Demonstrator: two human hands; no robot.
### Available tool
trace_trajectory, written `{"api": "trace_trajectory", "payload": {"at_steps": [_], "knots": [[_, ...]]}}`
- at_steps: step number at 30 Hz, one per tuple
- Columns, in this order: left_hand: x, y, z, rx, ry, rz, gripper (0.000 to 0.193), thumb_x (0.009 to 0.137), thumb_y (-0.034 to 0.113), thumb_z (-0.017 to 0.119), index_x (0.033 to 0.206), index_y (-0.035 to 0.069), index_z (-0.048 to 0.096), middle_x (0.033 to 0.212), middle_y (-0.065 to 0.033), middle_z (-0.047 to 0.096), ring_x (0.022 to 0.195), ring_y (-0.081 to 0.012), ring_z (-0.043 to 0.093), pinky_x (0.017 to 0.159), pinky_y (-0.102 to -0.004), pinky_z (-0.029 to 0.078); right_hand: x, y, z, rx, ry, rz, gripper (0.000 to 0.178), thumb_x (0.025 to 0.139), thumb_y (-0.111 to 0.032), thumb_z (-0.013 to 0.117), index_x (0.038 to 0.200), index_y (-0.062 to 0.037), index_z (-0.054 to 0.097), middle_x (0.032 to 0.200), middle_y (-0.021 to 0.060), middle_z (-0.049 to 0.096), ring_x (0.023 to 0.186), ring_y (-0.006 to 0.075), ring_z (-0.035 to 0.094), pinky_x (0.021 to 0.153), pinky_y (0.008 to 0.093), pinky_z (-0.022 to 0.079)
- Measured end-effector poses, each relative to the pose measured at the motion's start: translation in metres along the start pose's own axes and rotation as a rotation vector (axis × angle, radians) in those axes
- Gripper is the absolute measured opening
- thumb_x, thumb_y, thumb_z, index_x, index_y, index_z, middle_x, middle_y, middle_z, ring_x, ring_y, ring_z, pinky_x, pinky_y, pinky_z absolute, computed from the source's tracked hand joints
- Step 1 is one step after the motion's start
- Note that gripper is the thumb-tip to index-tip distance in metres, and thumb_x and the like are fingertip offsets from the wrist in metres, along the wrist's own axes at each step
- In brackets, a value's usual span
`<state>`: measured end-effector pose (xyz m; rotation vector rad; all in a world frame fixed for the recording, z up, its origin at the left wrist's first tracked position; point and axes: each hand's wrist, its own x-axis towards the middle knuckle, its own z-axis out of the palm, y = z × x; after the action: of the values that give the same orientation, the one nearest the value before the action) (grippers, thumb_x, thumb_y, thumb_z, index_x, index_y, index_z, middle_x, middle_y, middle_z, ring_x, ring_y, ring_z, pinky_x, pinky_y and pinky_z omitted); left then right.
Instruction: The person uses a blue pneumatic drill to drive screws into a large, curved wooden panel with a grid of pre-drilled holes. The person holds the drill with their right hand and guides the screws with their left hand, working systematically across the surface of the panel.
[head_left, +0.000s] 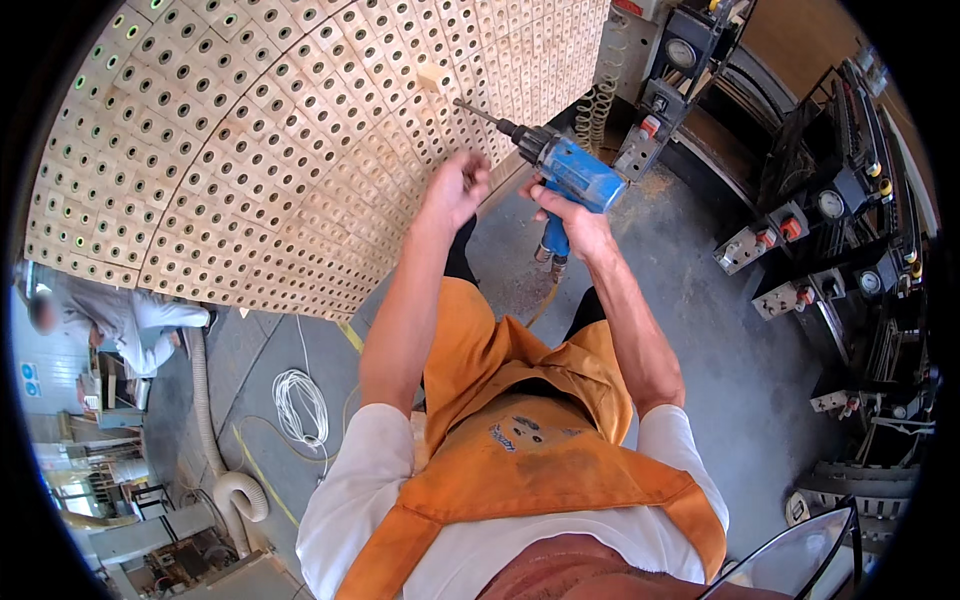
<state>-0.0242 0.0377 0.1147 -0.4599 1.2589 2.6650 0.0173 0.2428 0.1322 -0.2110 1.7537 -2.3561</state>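
Observation:
My right hand (578, 222) is wrapped round the handle of a blue drill (582, 178) with a black chuck. Its long thin bit (476, 111) points up and left at a big panel of wooden blocks (250, 140) set in rows with round holes. Metal fittings (551, 262) show at the handle's base. My left hand (459, 190) is raised close to the panel, below the bit, its fingers curled together; whatever is in them is hidden. A small pale block (434, 78) stands out from the panel near the bit's tip.
Black racks with gauges (831, 205) and switches line the right side. A coiled hose (597, 110) hangs beside the panel's right edge. On the floor at left lie a white coiled cable (299, 408) and a ribbed duct (205, 400). Another person (130, 325) is at far left.

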Motion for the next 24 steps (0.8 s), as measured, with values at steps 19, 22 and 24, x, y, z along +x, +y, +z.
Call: {"api": "trace_trajectory", "payload": {"at_steps": [19, 22, 24], "knots": [[-0.085, -0.067, -0.053, 0.27, -0.137, -0.175, 0.024, 0.099, 0.023, 0.049, 0.109, 0.002, 0.056, 0.084, -0.001, 0.056, 0.058, -0.0036, 0.042, 0.043, -0.0156, 0.032, -0.002, -0.007, 0.0, -0.07, -0.019, -0.098, 0.023, 0.083, -0.012, 0.071, 0.103, -0.0035, 0.065, 0.089, 0.0021, 0.065, 0.071, 0.0101, 0.057, 0.063, 0.0264, 0.049], [-0.072, -0.039, -0.043, 0.215, -0.036, 0.013, 0.023, 0.099, 0.021, 0.048, 0.11, 0.002, 0.055, 0.088, -0.0017, 0.058, 0.059, -0.0036, 0.042, 0.044, -0.0152, 0.032, -0.012, -0.004, -0.002, -0.086, -0.046, -0.097, 0.025, 0.084, -0.011, 0.07, 0.107, -0.0037, 0.064, 0.093, 0.0042, 0.067, 0.08, 0.0116, 0.06, 0.065, 0.0273, 0.049], [-0.066, -0.012, -0.026, 0.171, -0.058, 0.093, 0.023, 0.099, 0.02, 0.048, 0.11, 0.002, 0.055, 0.088, -0.0015, 0.058, 0.059, -0.003, 0.042, 0.043, -0.0148, 0.032, -0.026, -0.01, -0.009, -0.116, -0.067, -0.078, 0.026, 0.085, -0.01, 0.068, 0.109, -0.0036, 0.063, 0.099, 0.0077, 0.068, 0.09, 0.0143, 0.064, 0.068, 0.0282, 0.051]]}}
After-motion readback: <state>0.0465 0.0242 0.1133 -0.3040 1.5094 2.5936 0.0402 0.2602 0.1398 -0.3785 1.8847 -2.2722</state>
